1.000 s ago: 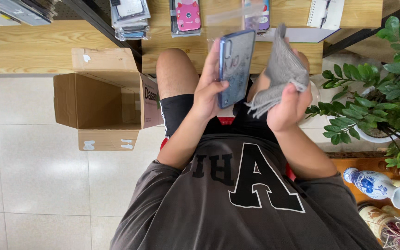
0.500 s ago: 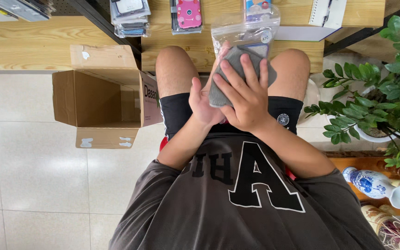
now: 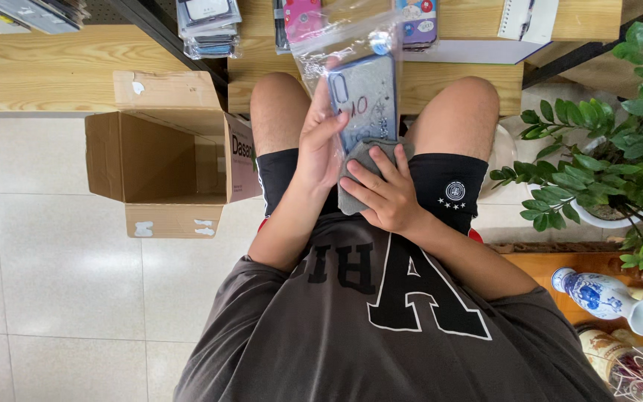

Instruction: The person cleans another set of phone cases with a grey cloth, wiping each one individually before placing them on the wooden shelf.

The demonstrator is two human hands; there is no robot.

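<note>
Left hand [image 3: 321,145] fingers closed round the left edge of a glittery phone case [image 3: 365,100], held upright over the lap between the knees, its top inside a clear plastic bag [image 3: 340,41]. Right hand [image 3: 385,193] fingers pressed flat on a grey cloth [image 3: 353,175] at the case's lower end. Case looks light, thin, slightly flexible, probably slick; best gripped by its side edges. Bag is limp.

Head view, looking down on a seated person. The left hand [image 3: 321,145] holds a glittery phone case [image 3: 364,100] upright above the lap, partly inside a clear plastic bag [image 3: 336,37]. The right hand [image 3: 385,193] presses a grey cloth [image 3: 355,179] against the case's lower edge. An open cardboard box [image 3: 161,152] stands on the tiled floor [image 3: 53,298] beside the left knee.
</note>
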